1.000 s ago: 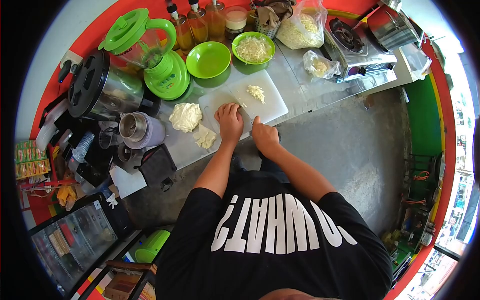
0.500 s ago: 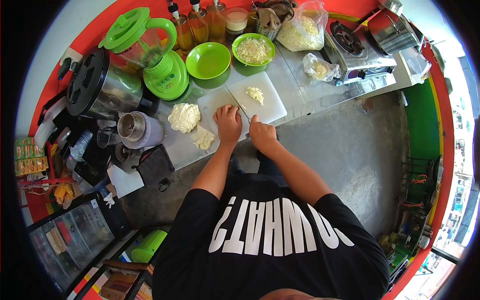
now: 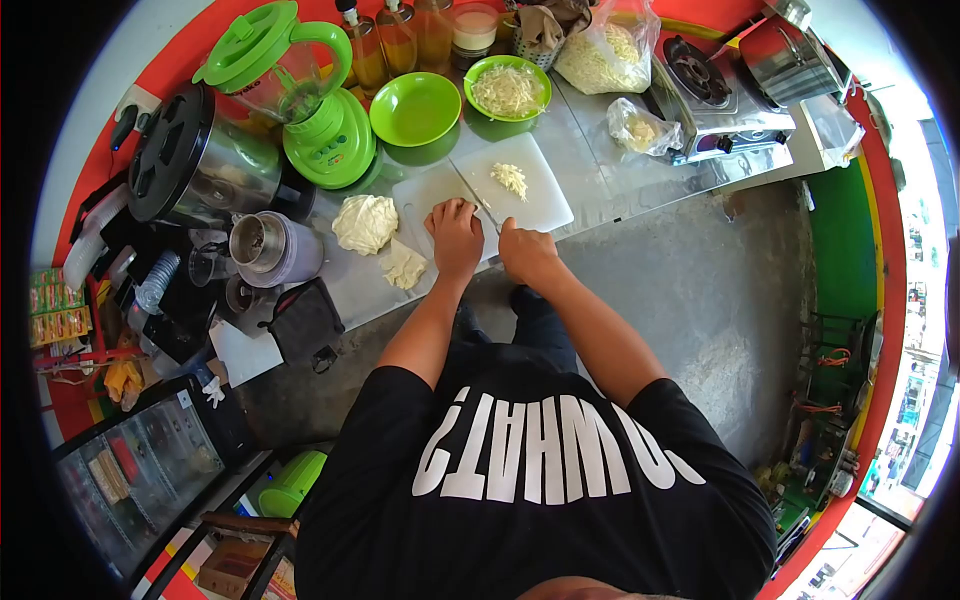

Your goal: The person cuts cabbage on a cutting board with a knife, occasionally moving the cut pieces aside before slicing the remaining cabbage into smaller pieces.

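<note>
A white cutting board (image 3: 548,196) lies on the metal counter, bearing a small pile of finely sliced pale cabbage (image 3: 509,180). My right hand (image 3: 527,253) is closed round the handle of a knife (image 3: 486,207), whose blade points away from me across the board. To the left of the blade, my left hand (image 3: 456,238) presses down with curled fingers; whatever lies beneath them is hidden. A pale cabbage (image 3: 365,224), partly peeled, rests left of the board, and a loose cabbage leaf (image 3: 403,264) lies between it and my left wrist.
Behind the board stand an empty green bowl (image 3: 416,110) and a green bowl of shreds (image 3: 507,88). A green blender (image 3: 328,135) and a metal grinder (image 3: 275,252) are at left. Bagged shreds (image 3: 606,58), a small bag (image 3: 641,130) and a gas stove (image 3: 722,105) occupy the right.
More of the knife blade shows beside my left fingers, as my right hand has shifted slightly. My left hand keeps nearly the same place. The whole view has tilted a little.
</note>
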`<state>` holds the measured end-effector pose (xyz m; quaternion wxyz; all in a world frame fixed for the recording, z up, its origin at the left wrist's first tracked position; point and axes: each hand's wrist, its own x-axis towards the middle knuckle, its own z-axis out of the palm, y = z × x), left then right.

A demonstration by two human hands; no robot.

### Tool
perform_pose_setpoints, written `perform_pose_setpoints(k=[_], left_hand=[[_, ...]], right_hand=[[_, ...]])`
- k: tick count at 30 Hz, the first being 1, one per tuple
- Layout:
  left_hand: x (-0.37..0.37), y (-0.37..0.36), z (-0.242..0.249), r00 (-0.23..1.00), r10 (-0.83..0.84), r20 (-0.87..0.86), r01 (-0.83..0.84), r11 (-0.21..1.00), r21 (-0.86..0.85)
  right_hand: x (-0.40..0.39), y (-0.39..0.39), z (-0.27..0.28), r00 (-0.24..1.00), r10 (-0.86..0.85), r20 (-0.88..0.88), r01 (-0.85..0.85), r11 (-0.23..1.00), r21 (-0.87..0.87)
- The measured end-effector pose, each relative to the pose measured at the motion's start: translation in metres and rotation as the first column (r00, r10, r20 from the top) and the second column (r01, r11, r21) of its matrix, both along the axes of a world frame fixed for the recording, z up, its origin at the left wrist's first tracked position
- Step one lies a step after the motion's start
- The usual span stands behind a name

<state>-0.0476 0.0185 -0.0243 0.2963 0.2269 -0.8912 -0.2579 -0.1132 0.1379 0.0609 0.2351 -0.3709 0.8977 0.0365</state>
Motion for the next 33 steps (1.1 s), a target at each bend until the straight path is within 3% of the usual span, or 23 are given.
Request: perform_pose_setpoints(k=[3, 11, 14, 23, 27, 33], left_hand=[[-0.001, 0.000, 0.003, 1.000, -0.010, 0.025, 0.010, 1.000, 0.006], [-0.001, -0.001, 0.000, 0.998, 0.003, 0.059, -0.002, 1.000, -0.019], [-0.001, 0.000, 0.001, 1.000, 0.001, 0.026, 0.000, 1.000, -0.021], [-0.001, -0.002, 0.002, 0.999, -0.004, 0.044, 0.004, 1.000, -0.003], [-0.001, -0.002, 0.001, 1.000, -0.007, 0.007, 0.007, 1.000, 0.010], [-0.004, -0.001, 0.000, 0.999, 0.047, -0.019, -0.046, 0.999, 0.027]], right_hand=[[0.001, 0.000, 0.006, 0.999, 0.048, -0.025, -0.048, 0.999, -0.015], [0.017, 0.002, -0.031, 0.995, -0.054, -0.087, 0.043, 0.992, -0.120], [0.016, -0.001, -0.003, 0.996, 0.002, -0.084, -0.004, 1.000, -0.022], [0.018, -0.003, -0.031, 0.989, -0.061, -0.134, 0.042, 0.989, -0.140], [0.012, -0.003, -0.016, 0.988, 0.018, -0.150, -0.038, 0.991, -0.126], [0.026, -0.001, -0.032, 0.987, -0.068, -0.147, 0.052, 0.993, -0.110]])
